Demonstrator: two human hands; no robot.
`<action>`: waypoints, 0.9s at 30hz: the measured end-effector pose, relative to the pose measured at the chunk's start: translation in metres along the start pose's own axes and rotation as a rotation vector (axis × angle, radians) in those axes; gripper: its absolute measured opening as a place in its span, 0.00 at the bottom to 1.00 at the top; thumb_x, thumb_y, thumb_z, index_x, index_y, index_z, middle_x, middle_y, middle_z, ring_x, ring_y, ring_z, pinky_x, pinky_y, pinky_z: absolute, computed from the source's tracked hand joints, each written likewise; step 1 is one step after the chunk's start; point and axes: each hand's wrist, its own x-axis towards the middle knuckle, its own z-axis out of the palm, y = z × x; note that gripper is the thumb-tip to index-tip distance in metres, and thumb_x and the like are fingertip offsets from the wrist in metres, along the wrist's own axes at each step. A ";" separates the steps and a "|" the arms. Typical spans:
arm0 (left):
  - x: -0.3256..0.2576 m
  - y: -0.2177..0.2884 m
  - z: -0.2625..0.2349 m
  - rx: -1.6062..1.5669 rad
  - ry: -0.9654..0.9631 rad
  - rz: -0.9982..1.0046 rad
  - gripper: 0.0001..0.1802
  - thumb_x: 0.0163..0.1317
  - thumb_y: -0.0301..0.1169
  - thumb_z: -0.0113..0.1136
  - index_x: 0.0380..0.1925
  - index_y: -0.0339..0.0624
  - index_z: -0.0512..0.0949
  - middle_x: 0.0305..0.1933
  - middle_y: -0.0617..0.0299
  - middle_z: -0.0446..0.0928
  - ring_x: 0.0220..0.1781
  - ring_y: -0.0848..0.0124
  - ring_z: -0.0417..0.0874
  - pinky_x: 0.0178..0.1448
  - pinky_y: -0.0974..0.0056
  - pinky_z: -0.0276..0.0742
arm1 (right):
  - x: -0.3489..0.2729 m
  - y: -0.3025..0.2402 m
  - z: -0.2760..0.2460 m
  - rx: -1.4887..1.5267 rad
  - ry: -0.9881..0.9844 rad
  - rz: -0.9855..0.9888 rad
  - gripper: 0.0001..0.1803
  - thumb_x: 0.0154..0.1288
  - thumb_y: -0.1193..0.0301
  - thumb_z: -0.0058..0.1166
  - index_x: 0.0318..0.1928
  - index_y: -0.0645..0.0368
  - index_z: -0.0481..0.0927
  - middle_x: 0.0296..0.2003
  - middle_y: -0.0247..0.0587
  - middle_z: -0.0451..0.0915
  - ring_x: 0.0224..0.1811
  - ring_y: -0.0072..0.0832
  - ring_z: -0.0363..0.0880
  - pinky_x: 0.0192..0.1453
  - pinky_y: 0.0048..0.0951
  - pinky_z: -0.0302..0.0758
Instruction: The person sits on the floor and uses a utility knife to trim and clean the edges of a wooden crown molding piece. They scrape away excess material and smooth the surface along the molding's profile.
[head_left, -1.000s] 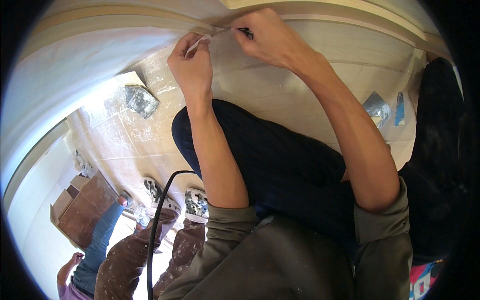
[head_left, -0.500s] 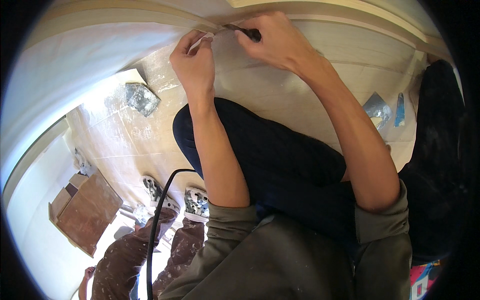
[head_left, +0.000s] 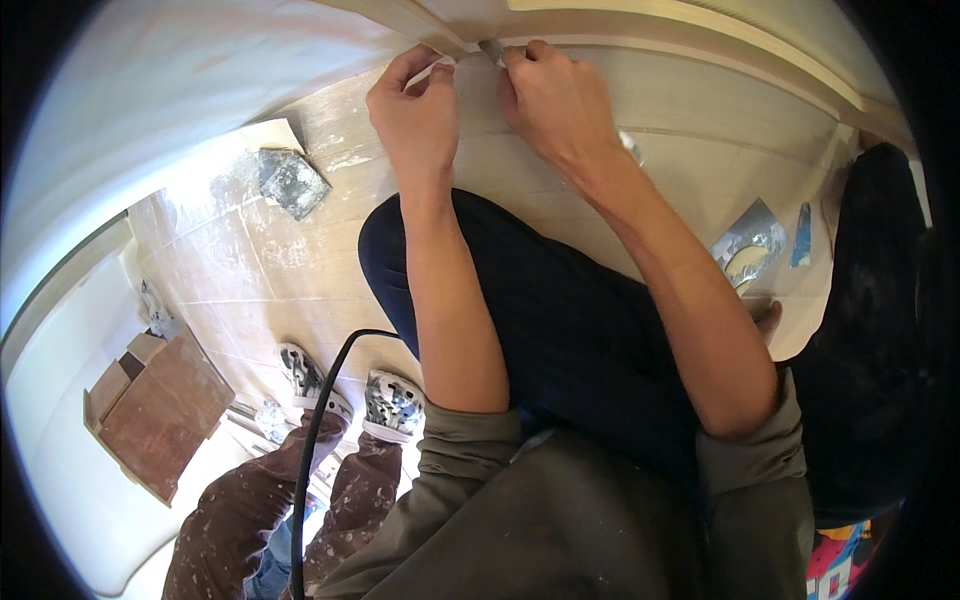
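Both arms reach toward the cream moulding (head_left: 690, 55), at the corner where its strips meet the wall's foot. My left hand (head_left: 418, 125) is closed, thumb and fingers pinching a thin white strip (head_left: 436, 66) just below that corner. Beside it, my right hand (head_left: 562, 110) is wrapped round a small scraper. The scraper's grey metal blade (head_left: 490, 50) points up and left, close to the moulding's edge; whether it touches cannot be made out. My fingers hide its handle.
A smeared grey plate (head_left: 293, 184) lies left on the dusty floor. On the right are a metal sheet (head_left: 760, 228) with cream paste and a blue strip (head_left: 802, 237). A person in spattered brown trousers (head_left: 250, 500) stands lower left, near a brown wooden box (head_left: 165, 420). A black cable (head_left: 312, 450) loops by my knee.
The right hand has turned, so the scraper's dark handle is now hidden and its blade points more upward. Both hands appear slightly further right in the view.
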 end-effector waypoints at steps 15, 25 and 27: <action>0.001 0.001 -0.003 -0.056 -0.011 -0.005 0.16 0.62 0.20 0.60 0.50 0.27 0.82 0.48 0.53 0.84 0.46 0.67 0.86 0.47 0.65 0.78 | -0.015 -0.033 0.036 0.312 0.209 0.214 0.10 0.61 0.73 0.63 0.36 0.70 0.82 0.28 0.57 0.80 0.28 0.52 0.81 0.33 0.46 0.77; 0.000 0.003 -0.005 -0.067 -0.018 -0.039 0.17 0.62 0.18 0.54 0.51 0.26 0.81 0.49 0.51 0.84 0.48 0.65 0.86 0.47 0.66 0.78 | -0.022 -0.020 0.033 0.523 0.213 0.189 0.13 0.60 0.71 0.63 0.41 0.70 0.84 0.31 0.56 0.80 0.31 0.50 0.82 0.36 0.44 0.78; -0.001 0.003 -0.003 -0.073 -0.011 -0.028 0.17 0.62 0.18 0.54 0.51 0.26 0.81 0.48 0.51 0.84 0.48 0.65 0.86 0.47 0.67 0.78 | -0.024 -0.018 0.032 0.551 0.224 0.201 0.13 0.60 0.72 0.63 0.41 0.70 0.84 0.30 0.56 0.80 0.31 0.50 0.82 0.36 0.43 0.77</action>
